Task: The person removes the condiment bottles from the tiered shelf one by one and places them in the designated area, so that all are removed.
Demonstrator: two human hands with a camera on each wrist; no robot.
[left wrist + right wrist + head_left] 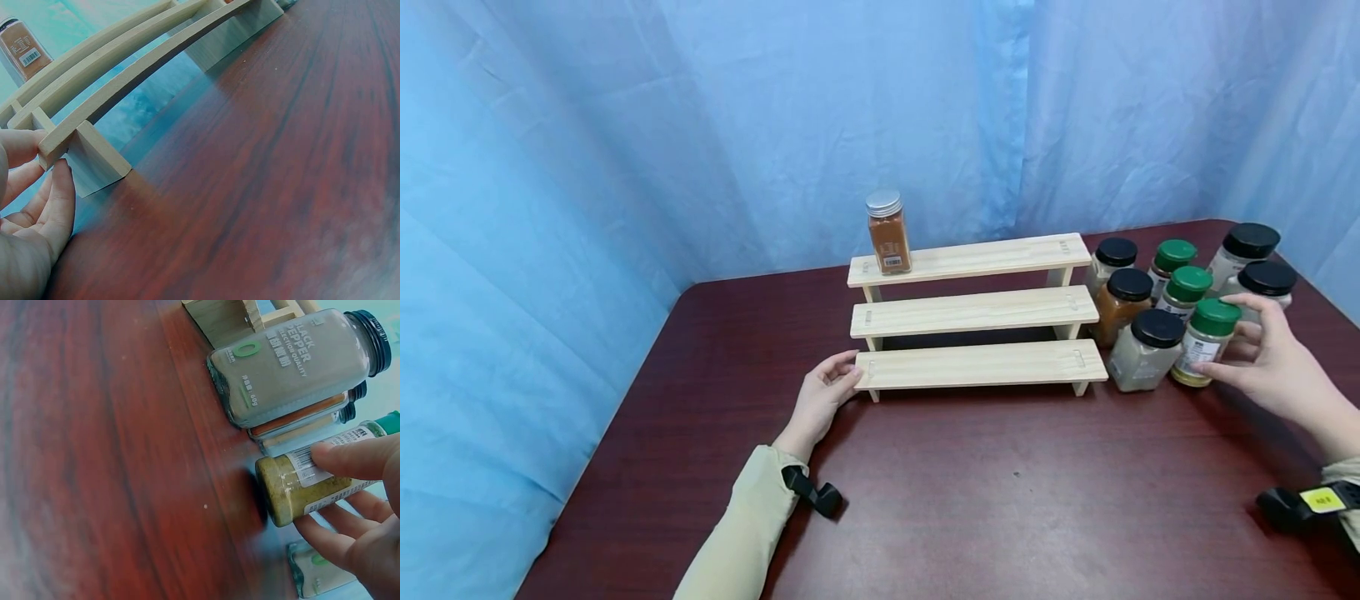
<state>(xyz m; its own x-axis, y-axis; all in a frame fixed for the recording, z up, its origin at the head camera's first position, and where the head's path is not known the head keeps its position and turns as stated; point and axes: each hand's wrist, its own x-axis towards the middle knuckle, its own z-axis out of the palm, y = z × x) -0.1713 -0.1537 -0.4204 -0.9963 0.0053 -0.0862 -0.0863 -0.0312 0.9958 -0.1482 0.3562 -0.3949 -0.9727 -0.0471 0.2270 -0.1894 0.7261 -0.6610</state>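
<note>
A three-step wooden spice rack (pixel 977 367) stands on the table. My left hand (pixel 817 402) pinches the left end of its lowest step; in the left wrist view, the thumb and fingertips meet the board's end (pixel 55 145). At the right, my right hand (pixel 1281 358) holds a green-lidded spice jar (pixel 1202 346) between thumb and fingers. That jar (pixel 281 487) shows yellowish-green contents and a white label in the right wrist view. Whether its base touches the table, I cannot tell. Beside it stands a black-lidded black pepper jar (pixel 1142 362).
A silver-lidded jar of orange-brown powder (pixel 891 242) stands on the top step's left end. Several other jars with black lids (pixel 1251 240) and green lids (pixel 1189 283) crowd right of the rack. Blue curtains (pixel 775 125) hang behind the dark red table (pixel 962 500).
</note>
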